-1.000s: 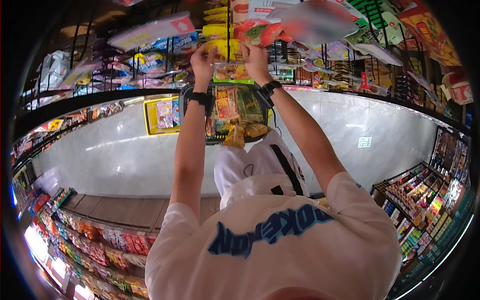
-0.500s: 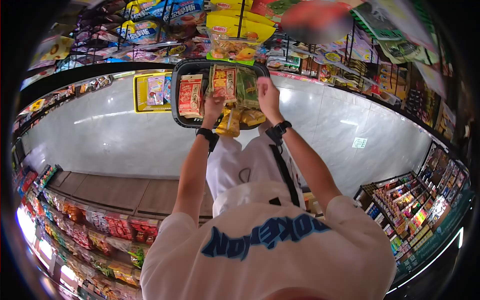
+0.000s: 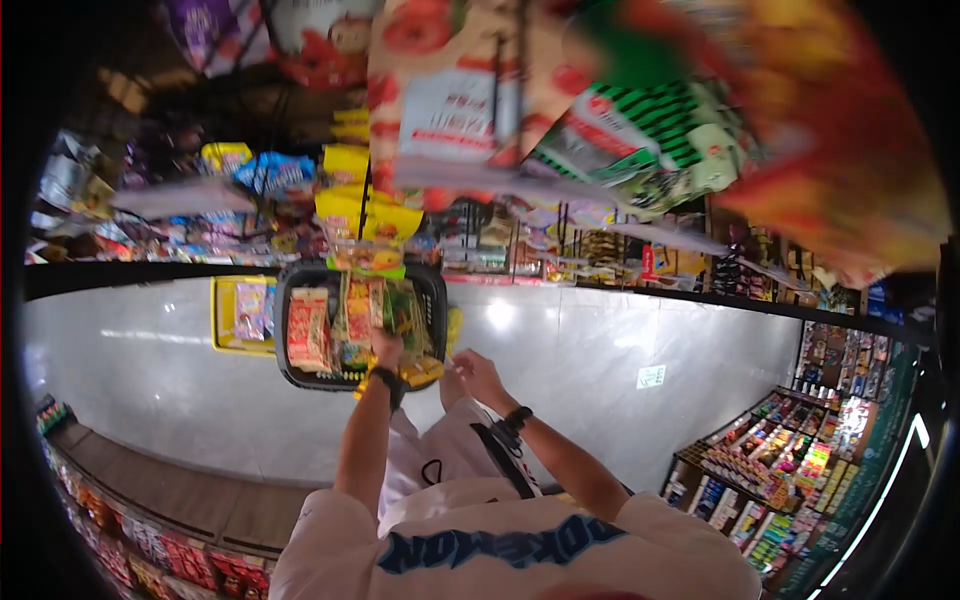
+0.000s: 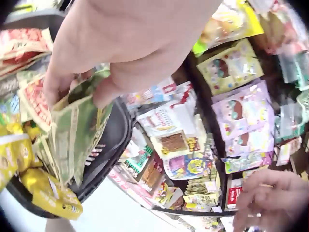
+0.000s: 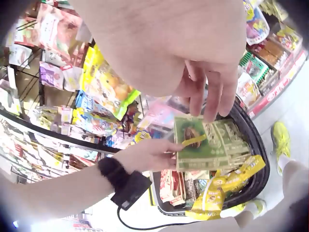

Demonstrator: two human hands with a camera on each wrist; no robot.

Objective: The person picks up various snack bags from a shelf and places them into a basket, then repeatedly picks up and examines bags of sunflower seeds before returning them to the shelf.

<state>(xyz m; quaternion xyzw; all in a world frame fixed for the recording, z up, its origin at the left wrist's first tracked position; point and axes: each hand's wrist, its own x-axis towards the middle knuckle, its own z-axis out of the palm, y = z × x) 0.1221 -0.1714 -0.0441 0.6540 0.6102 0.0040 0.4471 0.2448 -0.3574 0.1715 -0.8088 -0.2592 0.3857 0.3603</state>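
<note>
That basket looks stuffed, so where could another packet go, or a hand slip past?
The black basket is packed where the left hand grips green packets. The yellow basket beside it looks roomier. Bare floor lies right of the right hand.

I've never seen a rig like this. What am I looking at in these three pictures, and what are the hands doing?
There is no machine here: a person wears three cameras. The wide, bent picture comes from the head and looks down past the person's shirt. The other two cameras sit on the wrists, each close to its own hand. The place is a shop aisle with racks of snack packets. On the floor stands a black basket full of packets, with a yellow basket beside it. The left hand grips a bundle of green packets inside the black basket. The right hand hovers near them, fingers relaxed, and seems to hold nothing.
</note>
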